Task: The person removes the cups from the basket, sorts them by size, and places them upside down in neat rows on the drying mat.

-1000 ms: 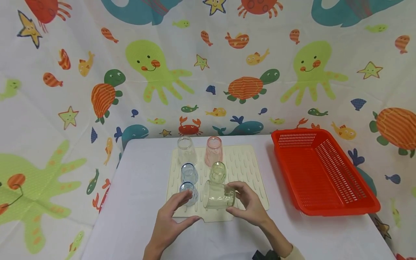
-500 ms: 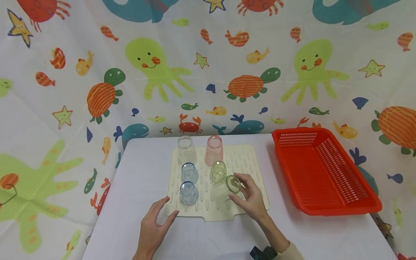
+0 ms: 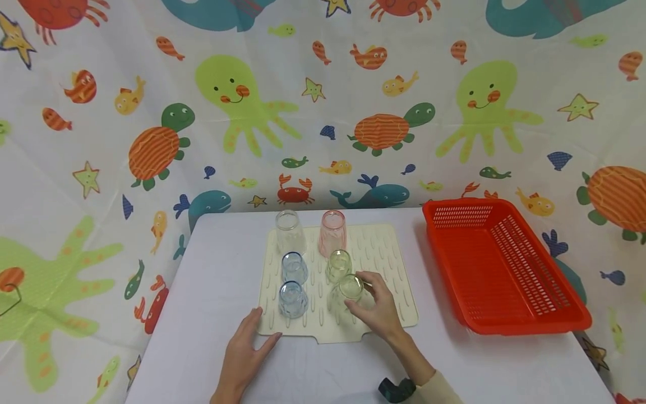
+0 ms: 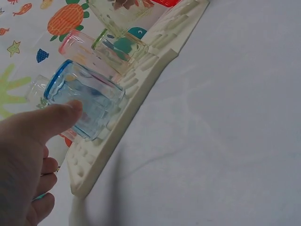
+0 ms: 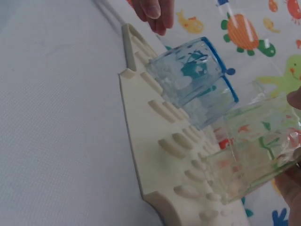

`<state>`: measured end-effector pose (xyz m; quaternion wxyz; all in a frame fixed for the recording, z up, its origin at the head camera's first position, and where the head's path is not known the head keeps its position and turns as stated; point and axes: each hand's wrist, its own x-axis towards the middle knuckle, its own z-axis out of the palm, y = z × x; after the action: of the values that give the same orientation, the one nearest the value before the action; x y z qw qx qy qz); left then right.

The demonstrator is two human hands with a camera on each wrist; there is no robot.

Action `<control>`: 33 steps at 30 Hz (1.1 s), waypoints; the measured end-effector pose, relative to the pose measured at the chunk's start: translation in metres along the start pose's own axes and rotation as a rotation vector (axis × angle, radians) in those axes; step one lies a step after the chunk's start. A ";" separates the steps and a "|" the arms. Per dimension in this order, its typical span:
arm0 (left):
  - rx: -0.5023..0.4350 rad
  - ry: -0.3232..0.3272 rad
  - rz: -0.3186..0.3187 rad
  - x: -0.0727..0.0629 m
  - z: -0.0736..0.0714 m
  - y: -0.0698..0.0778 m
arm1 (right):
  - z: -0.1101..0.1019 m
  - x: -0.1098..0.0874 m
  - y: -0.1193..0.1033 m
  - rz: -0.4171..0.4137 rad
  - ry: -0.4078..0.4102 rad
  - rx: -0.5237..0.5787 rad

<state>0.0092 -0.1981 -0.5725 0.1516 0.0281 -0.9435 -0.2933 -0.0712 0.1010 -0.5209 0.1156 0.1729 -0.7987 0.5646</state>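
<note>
My right hand (image 3: 375, 308) grips a pale green glass (image 3: 339, 300) near its rim, over the front of the cream drying mat (image 3: 375, 264). In the right wrist view this green glass (image 5: 263, 136) is close to the ridged mat; whether it touches is unclear. Just behind it stands a smaller green glass (image 3: 338, 266). Two blue-rimmed glasses (image 3: 293, 300) stand to its left. My left hand (image 3: 241, 350) is at the mat's front left corner, fingers loosely extended and holding nothing. Its thumb (image 4: 66, 115) overlaps a blue glass (image 4: 96, 101) in the left wrist view.
At the back of the mat stand a clear glass (image 3: 289, 233) and a pink glass (image 3: 332, 234). A red plastic basket (image 3: 454, 292) sits to the right on the white-covered table (image 3: 222, 252). A sea-animal printed curtain (image 3: 323, 123) hangs behind.
The green glass has turned from lying sideways between both hands to rim-up, lowered toward the mat in my right hand. My left hand has moved away from it to the left.
</note>
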 end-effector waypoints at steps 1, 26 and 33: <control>0.005 -0.019 -0.015 0.000 0.001 -0.001 | 0.000 0.001 -0.003 -0.007 -0.004 -0.006; 0.109 -0.316 -0.210 0.005 0.009 -0.007 | 0.024 -0.009 0.048 -0.088 -0.010 -0.107; 0.102 -0.327 -0.224 0.006 0.009 -0.008 | 0.023 -0.009 0.046 -0.055 -0.041 -0.143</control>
<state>0.0006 -0.2008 -0.5819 -0.0389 0.0922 -0.9602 -0.2608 -0.0818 0.0947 -0.5719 0.1264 0.1976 -0.8342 0.4992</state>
